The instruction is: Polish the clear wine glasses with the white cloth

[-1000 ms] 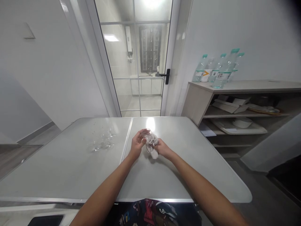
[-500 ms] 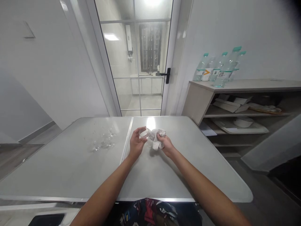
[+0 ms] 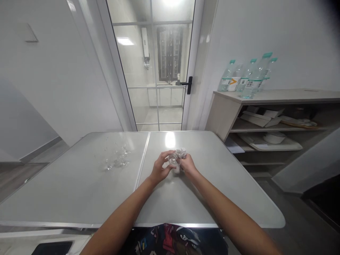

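Observation:
Between thumb and fingers, my left hand (image 3: 162,167) grips a small clear drinking glass (image 3: 173,159), its round opening tilted toward me. My right hand (image 3: 188,164) is closed on a crumpled white cloth (image 3: 181,153), pressed against the glass's right side. The fingers of that hand are partly hidden behind the glass and cloth. Both hands are just above the table (image 3: 202,198), right of its centre seam.
Several clear glass pieces or small glassware (image 3: 120,161) lie on the table's left half. Beyond the far edge stands a glass-paned door (image 3: 159,71). At right is a shelf unit (image 3: 225,109) bearing several plastic bottles (image 3: 252,78).
My left hand has moved right and slightly down, turning the glass so its opening faces me more. The cloth now sits partly behind the glass.

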Available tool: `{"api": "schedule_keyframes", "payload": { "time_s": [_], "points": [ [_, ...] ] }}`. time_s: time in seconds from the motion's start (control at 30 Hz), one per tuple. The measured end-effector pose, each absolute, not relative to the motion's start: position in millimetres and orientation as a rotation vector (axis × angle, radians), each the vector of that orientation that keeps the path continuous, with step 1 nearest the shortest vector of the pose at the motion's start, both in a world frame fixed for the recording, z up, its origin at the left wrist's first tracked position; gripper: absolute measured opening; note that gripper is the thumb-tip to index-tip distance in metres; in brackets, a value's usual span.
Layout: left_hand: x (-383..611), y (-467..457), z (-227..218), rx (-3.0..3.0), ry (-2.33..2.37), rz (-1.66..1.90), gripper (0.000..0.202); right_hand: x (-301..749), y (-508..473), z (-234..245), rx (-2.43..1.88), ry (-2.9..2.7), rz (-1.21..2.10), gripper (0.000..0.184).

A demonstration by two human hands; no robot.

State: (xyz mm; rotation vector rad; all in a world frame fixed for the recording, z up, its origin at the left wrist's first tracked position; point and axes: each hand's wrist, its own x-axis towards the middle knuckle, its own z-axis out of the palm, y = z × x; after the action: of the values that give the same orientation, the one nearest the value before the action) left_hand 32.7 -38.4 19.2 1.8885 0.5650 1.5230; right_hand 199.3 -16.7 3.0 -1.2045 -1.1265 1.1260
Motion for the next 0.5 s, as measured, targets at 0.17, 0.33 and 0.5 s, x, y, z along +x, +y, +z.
{"api": "schedule_keyframes", "payload": {
  "time_s": [0.17,0.33,0.5],
  "points": [
    [31,-36,24,1.736,0.643,1.683,0.053,204,-11,3,-1.239,-0.949,0.924,0.036],
    [28,-32,31,1.629,0.806,1.851,0.05,212,-15,13,-1.27,-1.242,0.667,0.033],
    [26,-27,30,1.546,0.958,1.846,0.048,214,-30,32,-1.247,-2.044,0.495,0.058]
  ]
}}
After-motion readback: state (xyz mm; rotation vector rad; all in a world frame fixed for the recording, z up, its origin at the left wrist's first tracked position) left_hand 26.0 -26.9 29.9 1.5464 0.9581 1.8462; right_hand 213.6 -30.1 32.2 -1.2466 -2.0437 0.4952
